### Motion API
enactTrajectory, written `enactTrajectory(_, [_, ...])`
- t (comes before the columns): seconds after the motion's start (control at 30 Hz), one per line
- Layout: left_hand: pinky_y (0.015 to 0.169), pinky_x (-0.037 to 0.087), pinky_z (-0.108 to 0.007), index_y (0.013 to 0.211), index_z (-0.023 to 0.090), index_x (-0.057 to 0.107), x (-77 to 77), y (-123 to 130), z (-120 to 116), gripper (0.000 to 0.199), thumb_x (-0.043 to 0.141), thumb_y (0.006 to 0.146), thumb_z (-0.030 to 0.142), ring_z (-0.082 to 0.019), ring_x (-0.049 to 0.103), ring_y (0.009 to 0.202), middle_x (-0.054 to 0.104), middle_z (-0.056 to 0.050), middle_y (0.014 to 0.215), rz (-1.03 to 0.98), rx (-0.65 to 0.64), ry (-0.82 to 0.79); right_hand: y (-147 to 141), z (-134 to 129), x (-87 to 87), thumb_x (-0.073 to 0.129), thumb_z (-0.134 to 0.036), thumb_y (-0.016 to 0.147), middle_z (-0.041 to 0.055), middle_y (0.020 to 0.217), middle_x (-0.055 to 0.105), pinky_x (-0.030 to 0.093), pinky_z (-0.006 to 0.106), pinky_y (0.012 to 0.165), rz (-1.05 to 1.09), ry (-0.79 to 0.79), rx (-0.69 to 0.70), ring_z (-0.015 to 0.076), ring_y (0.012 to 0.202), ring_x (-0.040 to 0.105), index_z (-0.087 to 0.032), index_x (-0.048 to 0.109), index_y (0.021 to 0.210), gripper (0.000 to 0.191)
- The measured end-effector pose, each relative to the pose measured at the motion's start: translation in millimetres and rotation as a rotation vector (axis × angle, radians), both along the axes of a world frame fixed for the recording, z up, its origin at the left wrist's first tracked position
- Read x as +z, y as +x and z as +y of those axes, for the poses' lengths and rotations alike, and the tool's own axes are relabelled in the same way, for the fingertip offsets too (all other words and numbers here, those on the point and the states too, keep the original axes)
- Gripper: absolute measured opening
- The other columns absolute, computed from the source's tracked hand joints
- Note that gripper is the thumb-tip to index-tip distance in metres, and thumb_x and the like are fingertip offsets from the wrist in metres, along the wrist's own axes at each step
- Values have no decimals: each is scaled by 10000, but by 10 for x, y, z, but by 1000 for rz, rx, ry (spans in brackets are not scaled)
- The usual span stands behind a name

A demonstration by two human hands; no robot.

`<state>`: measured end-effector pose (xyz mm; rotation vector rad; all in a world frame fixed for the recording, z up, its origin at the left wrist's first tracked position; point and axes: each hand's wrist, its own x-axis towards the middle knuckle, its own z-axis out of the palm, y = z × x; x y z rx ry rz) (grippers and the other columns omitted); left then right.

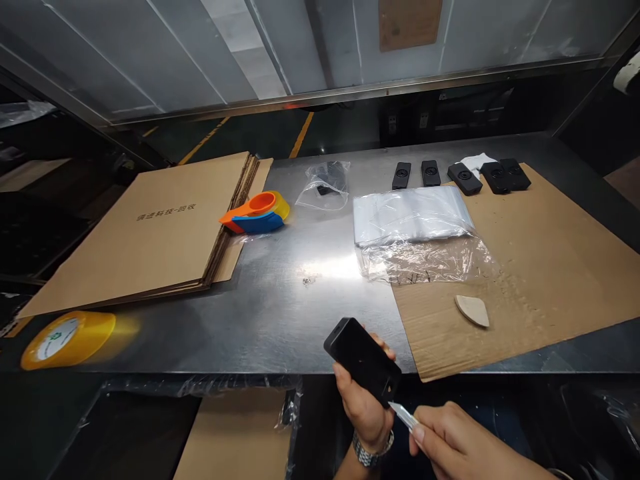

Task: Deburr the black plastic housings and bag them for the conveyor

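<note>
My left hand (367,412), with a metal watch at the wrist, is wrapped round a black rectangular plastic case (361,353). The case is tilted over the table's front edge, its flat face turned up. In my right hand (445,433) is a craft knife (404,415) with a thin pointed blade. The blade's tip meets the case's lower corner, beside a small notch; whether it cuts in is too small to tell. Similar black cases with a round part, such as this black case (465,177), stand in a row at the back right.
The metal table (280,320) carries stacked cardboard (180,220), a tape dispenser (260,212), a yellow tape roll (70,340), a bagged black item (327,180) and clear plastic bags (413,217). A cardboard sheet (550,267) bears a beige wedge-shaped piece (473,311). Below stands a plastic-lined box (235,427).
</note>
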<state>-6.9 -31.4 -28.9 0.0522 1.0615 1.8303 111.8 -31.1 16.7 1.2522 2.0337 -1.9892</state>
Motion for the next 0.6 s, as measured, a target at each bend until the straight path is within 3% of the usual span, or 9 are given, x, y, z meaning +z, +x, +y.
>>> enactTrajectory(0.07, [504, 461, -251, 951, 204, 618, -15, -3, 12, 519, 527, 683, 639, -156, 553, 574, 599, -39, 723, -41, 32, -8, 15, -24, -65, 295, -277, 927, -95, 398, 378, 299, 153, 412, 25, -33, -27, 65, 363, 393, -163, 537, 788, 302])
enactTrajectory(0.13, [500, 465, -249, 935, 206, 625, -27, -14, 30, 514, 540, 668, 637, -154, 554, 569, 596, -32, 709, -70, 80, -6, 43, -66, -116, 284, -280, 935, -79, 417, 434, 320, 155, 417, 26, 75, -57, 72, 384, 439, -170, 528, 773, 313])
enactTrajectory(0.27, [500, 475, -247, 888, 198, 638, -15, -41, 69, 500, 545, 651, 628, -147, 554, 556, 586, -20, 685, -98, 197, 19, 89, -175, -188, 291, -210, 935, -12, 568, 588, 376, 187, 453, -15, 664, -50, 106, 488, 560, -161, 558, 849, 285])
enactTrajectory(0.4, [496, 476, -245, 864, 203, 631, 30, -55, 85, 484, 518, 647, 620, -140, 544, 547, 574, -8, 674, -93, 291, 30, 36, -267, -280, 274, -113, 930, -12, 516, 565, 325, 217, 359, -58, 1278, -17, 106, 406, 544, -48, 554, 1033, 305])
enactTrajectory(0.47, [492, 474, -246, 862, 204, 624, 47, -60, 83, 475, 489, 658, 611, -137, 535, 538, 568, -6, 666, -60, 330, 38, -12, -289, -313, 285, -66, 911, -36, 462, 511, 280, 227, 322, -92, 1452, -19, 94, 353, 504, -15, 551, 1031, 297])
enactTrajectory(0.6, [495, 468, -241, 868, 207, 610, 52, -65, 72, 453, 423, 694, 580, -134, 523, 542, 556, -5, 666, -20, 367, 60, -79, -306, -308, 286, 17, 848, -56, 429, 457, 262, 229, 308, -172, 1569, -1, 84, 325, 468, -1, 559, 1008, 318])
